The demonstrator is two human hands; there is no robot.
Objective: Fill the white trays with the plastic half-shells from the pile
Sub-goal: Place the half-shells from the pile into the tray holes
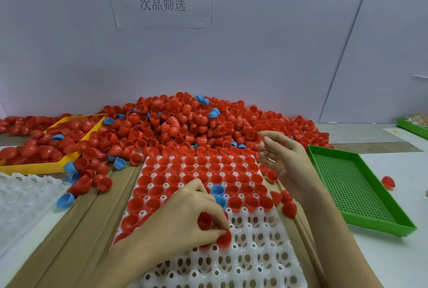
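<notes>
Both forearms are showing bare from the bottom edge up to the wrists, with no sleeves reaching into view. The left hand [185, 213] and right hand [286, 160] are wearing nothing: no gloves, rings, watch or bands. The fingernails are looking short and unpainted.

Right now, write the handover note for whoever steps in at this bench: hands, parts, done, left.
Left hand: fingers pinch red half-shells at the fill line of the white tray.
Right hand: open, holding nothing, raised at the tray's far right corner near the pile.
Done: the far rows hold red shells, plus two blue shells among them.
Left: the near rows, then the second white tray on the left.
Green tray on the right holds no shells; yellow tray holds red ones.
</notes>
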